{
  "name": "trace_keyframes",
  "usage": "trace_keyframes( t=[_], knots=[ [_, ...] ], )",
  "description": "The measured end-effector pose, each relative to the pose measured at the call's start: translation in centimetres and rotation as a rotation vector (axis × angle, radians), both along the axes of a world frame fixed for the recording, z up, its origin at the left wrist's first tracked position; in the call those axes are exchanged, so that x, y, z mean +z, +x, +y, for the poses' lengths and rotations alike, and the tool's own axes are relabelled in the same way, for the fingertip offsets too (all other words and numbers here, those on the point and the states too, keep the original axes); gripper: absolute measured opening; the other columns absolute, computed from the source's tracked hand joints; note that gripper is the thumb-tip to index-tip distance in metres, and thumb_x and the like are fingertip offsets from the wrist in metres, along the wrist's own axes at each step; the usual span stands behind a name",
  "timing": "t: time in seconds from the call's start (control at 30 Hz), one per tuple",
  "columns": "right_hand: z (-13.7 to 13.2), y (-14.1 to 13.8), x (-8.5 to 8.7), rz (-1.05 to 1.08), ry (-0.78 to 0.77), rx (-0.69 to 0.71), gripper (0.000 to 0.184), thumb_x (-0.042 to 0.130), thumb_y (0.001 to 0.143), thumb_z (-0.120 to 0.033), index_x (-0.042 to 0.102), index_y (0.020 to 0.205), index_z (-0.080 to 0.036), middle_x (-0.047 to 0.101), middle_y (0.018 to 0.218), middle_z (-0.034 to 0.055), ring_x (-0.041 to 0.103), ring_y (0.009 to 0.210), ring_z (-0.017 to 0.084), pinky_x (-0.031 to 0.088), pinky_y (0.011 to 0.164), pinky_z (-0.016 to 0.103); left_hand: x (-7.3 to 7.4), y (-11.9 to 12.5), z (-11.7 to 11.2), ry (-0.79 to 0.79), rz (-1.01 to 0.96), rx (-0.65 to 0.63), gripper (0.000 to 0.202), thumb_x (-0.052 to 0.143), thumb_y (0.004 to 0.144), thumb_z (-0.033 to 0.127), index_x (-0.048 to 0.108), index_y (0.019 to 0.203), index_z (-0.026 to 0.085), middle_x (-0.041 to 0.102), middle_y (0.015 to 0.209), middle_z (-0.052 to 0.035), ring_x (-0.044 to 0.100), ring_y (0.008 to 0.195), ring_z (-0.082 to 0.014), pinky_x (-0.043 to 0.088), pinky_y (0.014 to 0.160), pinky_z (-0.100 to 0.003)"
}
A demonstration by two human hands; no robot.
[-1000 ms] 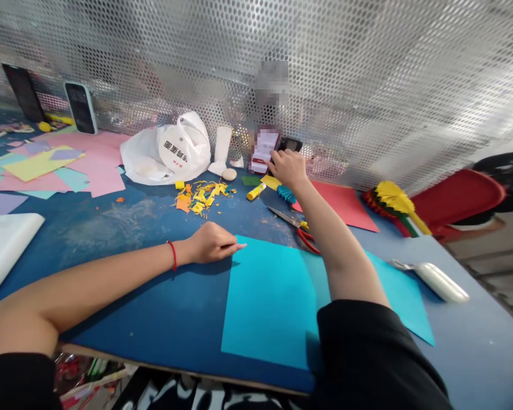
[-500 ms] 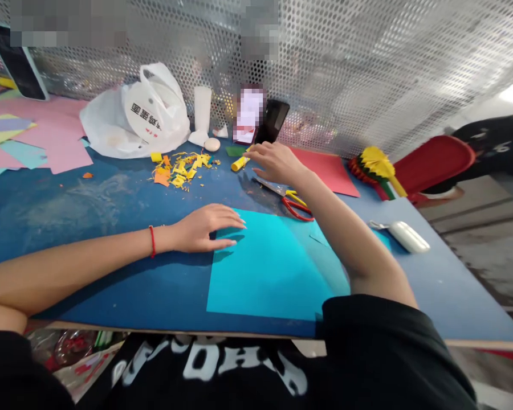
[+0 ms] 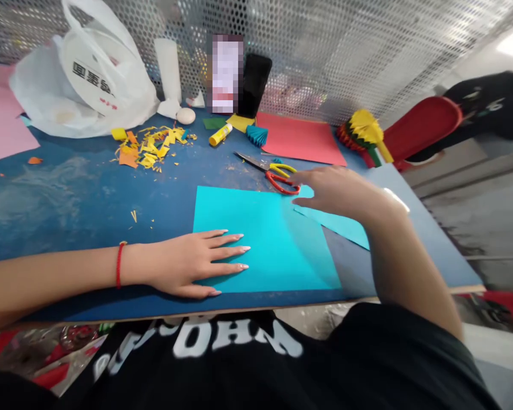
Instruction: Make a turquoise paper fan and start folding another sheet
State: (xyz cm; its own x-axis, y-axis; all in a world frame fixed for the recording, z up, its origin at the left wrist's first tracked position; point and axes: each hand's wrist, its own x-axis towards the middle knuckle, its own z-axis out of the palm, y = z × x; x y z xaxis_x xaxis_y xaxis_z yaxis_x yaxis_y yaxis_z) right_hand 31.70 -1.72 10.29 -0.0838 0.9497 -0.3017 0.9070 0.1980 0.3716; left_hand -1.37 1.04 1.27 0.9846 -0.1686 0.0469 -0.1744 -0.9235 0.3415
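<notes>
Paper, bright blue, lies flat near the front edge of the table, with the left hand down on its left side, fingers spread wide. Across it, the right hand reaches beside the red and yellow scissors, thumb and fingers parted, contact hard to tell, a yellow glue stick lying farther back.

The table has a blue top, whitish scuffing at left and a brown front edge. A silvery wall with round perforations stands behind it. Bright light shows upper right, above grey, dark-seamed surfaces.
</notes>
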Motion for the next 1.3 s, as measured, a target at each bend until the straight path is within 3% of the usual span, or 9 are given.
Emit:
trace_keyframes(
  t=[0.17,0.33,0.47,0.57,0.7,0.9,1.0,1.1,1.3],
  knots=[
    [-3.3,2.1,-2.3,-0.176,-0.05,-0.195,0.029,0.067,0.092,-0.032,0.073,0.108,-0.009,0.079,0.103,0.0187,0.075,0.091,0.034,0.043,0.072,0.036,-0.4,0.2,-0.3,0.031,0.021,0.04,0.066,0.044,0.11,0.051,0.03,0.168,0.022,0.023,0.176,-0.0081,0.018,0.165,-0.0366,0.013,0.136,-0.058],
    [-4.7,3.3,-4.0,-0.187,0.003,-0.144,0.03,0.052,0.096,-0.019,0.072,0.116,-0.008,0.078,0.114,0.018,0.074,0.104,0.031,0.046,0.093,0.04,-0.8,0.1,-0.6,0.004,0.019,0.095,0.069,0.041,0.111,0.055,0.025,0.17,0.024,0.019,0.177,-0.0045,0.013,0.166,-0.0334,0.007,0.137,-0.054],
    [-5.6,4.3,-3.8,-0.133,0.005,-0.105,0.047,0.056,0.098,-0.045,0.068,0.134,-0.017,0.08,0.113,0.0132,0.074,0.105,0.034,0.05,0.088,0.041,-1.0,0.0,-0.7,-0.018,0.021,0.112,0.07,0.043,0.11,0.055,0.023,0.17,0.025,0.019,0.177,-0.0048,0.012,0.166,-0.0315,0.006,0.137,-0.052],
    [-5.7,4.7,-4.1,-0.123,0.051,-0.093,0.048,0.054,0.099,-0.038,0.067,0.139,-0.016,0.081,0.104,0.0139,0.074,0.104,0.034,0.05,0.093,0.043,-0.9,0.0,-0.8,-0.047,0.017,0.12,0.074,0.044,0.11,0.055,0.016,0.172,0.025,0.021,0.177,-0.0057,0.012,0.166,-0.0308,0.008,0.137,-0.051],
    [-5.0,4.9,-4.8,-0.129,0.102,-0.099,0.044,0.05,0.101,-0.031,0.069,0.138,-0.015,0.08,0.106,0.017,0.073,0.111,0.035,0.049,0.098,0.043,-0.5,0.1,-1.0,-0.071,0.034,0.134,0.078,0.045,0.109,0.055,0.011,0.172,0.024,0.022,0.176,-0.0067,0.014,0.166,-0.0315,0.012,0.137,-0.052],
    [-5.1,4.2,-4.7,-0.108,0.096,-0.081,0.06,0.044,0.106,-0.059,0.074,0.127,-0.011,0.08,0.096,0.0181,0.074,0.106,0.037,0.05,0.094,0.044,-0.1,0.2,-1.2,-0.043,0.127,0.145,0.076,0.04,0.11,0.057,0.013,0.172,0.023,0.013,0.178,-0.0044,0.01,0.166,-0.0347,0.007,0.136,-0.058],
    [-5.1,3.5,-4.3,-0.11,0.081,-0.081,0.062,0.046,0.104,-0.061,0.076,0.123,-0.01,0.08,0.098,0.0186,0.073,0.107,0.037,0.048,0.097,0.045,-0.3,0.1,-1.2,-0.059,0.115,0.146,0.076,0.04,0.11,0.057,0.012,0.172,0.024,0.013,0.178,-0.0048,0.01,0.166,-0.0337,0.007,0.136,-0.056],
    [-4.6,3.0,-3.9,-0.118,0.072,-0.11,0.061,0.049,0.101,-0.063,0.079,0.118,-0.012,0.08,0.099,0.0191,0.074,0.101,0.037,0.048,0.087,0.042,-0.5,0.0,-1.2,-0.07,0.089,0.142,0.075,0.042,0.11,0.056,0.013,0.172,0.025,0.017,0.177,-0.0058,0.012,0.166,-0.0328,0.008,0.137,-0.055],
    [-2.6,2.6,-3.8,-0.136,0.077,-0.119,0.037,0.05,0.1,-0.032,0.079,0.106,-0.01,0.078,0.103,0.0223,0.074,0.097,0.031,0.039,0.072,0.033,-0.5,0.0,-1.1,-0.06,0.038,0.131,0.076,0.046,0.109,0.054,0.014,0.172,0.025,0.023,0.176,-0.0085,0.015,0.166,-0.031,0.01,0.137,-0.053]
  ],
)
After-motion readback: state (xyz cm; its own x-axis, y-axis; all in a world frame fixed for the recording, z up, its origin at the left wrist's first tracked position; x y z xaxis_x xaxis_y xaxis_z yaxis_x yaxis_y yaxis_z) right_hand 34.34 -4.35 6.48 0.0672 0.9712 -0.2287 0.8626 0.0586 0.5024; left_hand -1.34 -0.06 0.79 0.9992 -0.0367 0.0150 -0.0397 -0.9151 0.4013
